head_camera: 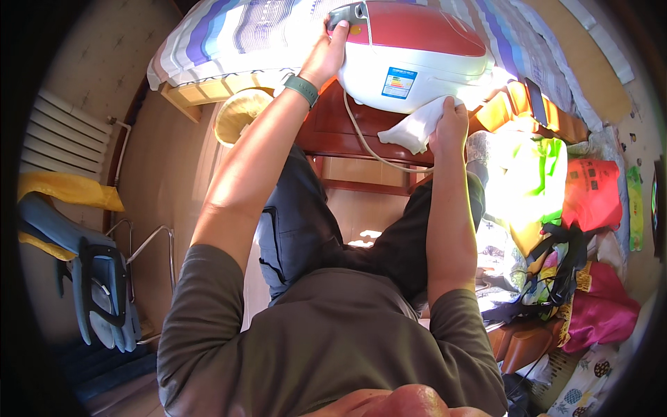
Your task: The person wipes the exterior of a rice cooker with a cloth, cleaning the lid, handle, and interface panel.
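A rice cooker (pixel 417 68) with a white body and a red lid is on a dark red wooden stool or small table (pixel 333 117), its energy label facing me. My left hand (pixel 328 49), below a green wristband, grips the cooker's grey front part at the upper left. In my right hand (pixel 451 122) is a white cloth (pixel 414 125), pinched between thumb and fingers beside the cooker's lower side. The cloth's lower end hangs loose. A pale power cord (pixel 359 133) curves down from the cooker and runs towards my right wrist.
Behind lies a bed with a striped cover (pixel 208 31). A round bin (pixel 237 114) stands at left, a folded blue chair (pixel 104 292) farther left near a radiator (pixel 68 135). At right are a phone (pixel 535 101), a red bag (pixel 591 193), a green bag and black straps.
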### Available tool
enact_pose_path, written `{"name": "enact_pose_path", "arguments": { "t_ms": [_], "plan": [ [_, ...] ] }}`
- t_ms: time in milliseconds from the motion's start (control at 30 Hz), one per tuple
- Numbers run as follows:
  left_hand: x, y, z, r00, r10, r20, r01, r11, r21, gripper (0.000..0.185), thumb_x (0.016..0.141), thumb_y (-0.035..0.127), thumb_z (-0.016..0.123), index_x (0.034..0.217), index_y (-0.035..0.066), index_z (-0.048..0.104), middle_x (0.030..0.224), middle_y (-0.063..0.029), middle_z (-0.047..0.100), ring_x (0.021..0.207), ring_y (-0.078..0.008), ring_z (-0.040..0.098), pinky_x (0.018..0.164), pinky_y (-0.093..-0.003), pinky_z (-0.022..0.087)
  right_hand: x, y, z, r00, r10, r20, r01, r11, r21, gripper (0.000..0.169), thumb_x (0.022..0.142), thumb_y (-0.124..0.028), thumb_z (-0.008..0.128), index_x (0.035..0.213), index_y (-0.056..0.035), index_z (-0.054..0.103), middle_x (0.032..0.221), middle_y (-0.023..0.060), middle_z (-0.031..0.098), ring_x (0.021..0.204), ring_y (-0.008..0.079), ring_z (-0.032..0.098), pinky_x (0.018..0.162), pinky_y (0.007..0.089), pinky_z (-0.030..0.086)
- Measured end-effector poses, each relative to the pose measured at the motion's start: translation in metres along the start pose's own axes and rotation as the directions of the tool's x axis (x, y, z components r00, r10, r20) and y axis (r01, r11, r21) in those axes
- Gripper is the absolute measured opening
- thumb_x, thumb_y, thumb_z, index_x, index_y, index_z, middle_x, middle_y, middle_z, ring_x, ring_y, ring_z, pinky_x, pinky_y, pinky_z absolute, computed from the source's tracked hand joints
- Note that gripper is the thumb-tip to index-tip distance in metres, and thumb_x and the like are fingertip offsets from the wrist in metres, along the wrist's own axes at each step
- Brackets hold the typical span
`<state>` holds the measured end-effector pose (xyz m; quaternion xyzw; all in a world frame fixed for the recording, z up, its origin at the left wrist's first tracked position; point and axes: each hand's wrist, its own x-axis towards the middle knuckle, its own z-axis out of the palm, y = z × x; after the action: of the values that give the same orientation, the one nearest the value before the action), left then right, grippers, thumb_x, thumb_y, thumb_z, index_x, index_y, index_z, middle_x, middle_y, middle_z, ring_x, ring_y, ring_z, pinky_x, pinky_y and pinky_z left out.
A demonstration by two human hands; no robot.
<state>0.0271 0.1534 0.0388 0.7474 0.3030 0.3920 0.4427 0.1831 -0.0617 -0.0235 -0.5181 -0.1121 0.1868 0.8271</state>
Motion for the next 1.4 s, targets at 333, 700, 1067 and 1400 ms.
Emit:
{"name": "enact_pose_path", "arguments": {
  "t_ms": [333,700,1067,1400],
  "plan": [
    [-0.005,-0.015,0.006,0.996,0.072,-0.053,-0.076,0.995,-0.07,0.069,0.101,0.051,0.04,0.151,0.004,0.031,0.123,-0.0288,0.062,0.124,-0.041,0.057,0.106,-0.0378,0.04,-0.002,0.017,-0.009,0.998,-0.065,0.012,0.066,0.995,-0.068,0.017,0.105,-0.011,0.047,0.114,0.0012,0.055,0.108,0.0095,0.063,0.094,0.0162,0.061,0.084,0.0318,0.053],
    [-0.03,-0.012,0.012,0.946,0.266,-0.185,-0.275,0.961,-0.028,0.061,0.1,0.032,0.053,0.143,-0.008,0.038,0.122,-0.0311,0.062,0.118,-0.0422,0.059,0.102,-0.0388,0.044,-0.007,0.023,-0.019,0.999,-0.05,-0.023,0.05,0.999,-0.002,0.016,0.103,-0.011,0.05,0.11,0.0014,0.055,0.105,0.0079,0.062,0.088,0.013,0.059,0.078,0.03,0.051],
    [-0.023,-0.02,0.012,0.981,0.164,-0.106,-0.183,0.958,-0.219,0.06,0.099,0.025,0.055,0.148,-0.003,0.035,0.138,-0.0168,0.054,0.129,-0.0223,0.048,0.111,-0.0323,0.033,-0.077,0.002,0.029,0.994,-0.098,0.057,0.08,0.963,0.258,0.018,0.098,-0.008,0.06,0.109,0.0047,0.065,0.099,0.005,0.067,0.086,0.01,0.061,0.077,0.025,0.051],
    [-0.022,-0.028,0.011,0.931,0.322,-0.17,-0.339,0.937,-0.086,0.067,0.087,0.024,0.071,0.142,-0.002,0.043,0.132,-0.0194,0.057,0.124,-0.0304,0.054,0.108,-0.0378,0.04,-0.087,-0.018,0.064,0.985,0.149,-0.092,-0.107,0.93,0.353,0.016,0.099,-0.009,0.058,0.105,0.0036,0.063,0.099,0.0113,0.067,0.089,0.0217,0.066,0.077,0.0369,0.058]
  ]
}}
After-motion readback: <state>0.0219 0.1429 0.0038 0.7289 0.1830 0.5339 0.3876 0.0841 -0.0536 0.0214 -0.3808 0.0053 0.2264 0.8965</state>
